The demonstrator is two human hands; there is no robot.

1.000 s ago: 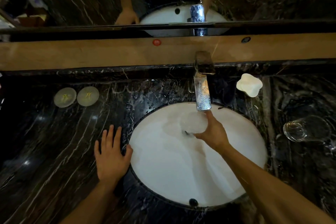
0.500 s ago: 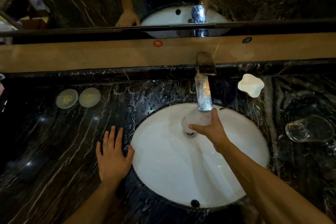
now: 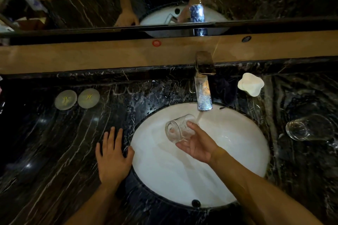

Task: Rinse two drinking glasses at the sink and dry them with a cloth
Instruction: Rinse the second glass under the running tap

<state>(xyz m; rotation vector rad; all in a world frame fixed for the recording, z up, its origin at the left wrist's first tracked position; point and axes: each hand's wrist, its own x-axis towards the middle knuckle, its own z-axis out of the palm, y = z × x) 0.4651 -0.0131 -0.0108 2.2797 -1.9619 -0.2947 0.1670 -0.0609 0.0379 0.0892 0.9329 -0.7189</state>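
Observation:
My right hand [image 3: 199, 146] holds a clear drinking glass [image 3: 178, 128] over the white sink basin [image 3: 237, 151]. The glass is tipped on its side with its base toward the left, just left of the water stream falling from the chrome tap [image 3: 204, 95]. My left hand [image 3: 113, 155] lies flat, fingers spread, on the black marble counter at the basin's left rim. A second clear glass [image 3: 309, 128] lies on its side on the counter at the right. No cloth is in view.
Two round pale coasters [image 3: 76, 99] sit on the counter [image 3: 54, 142] at the back left. A white soap dish [image 3: 251, 84] stands right of the tap. A wooden ledge and a mirror run along the back.
My right hand has drawn the glass down and left from under the spout and tipped it onto its side. My left hand has stayed on the counter.

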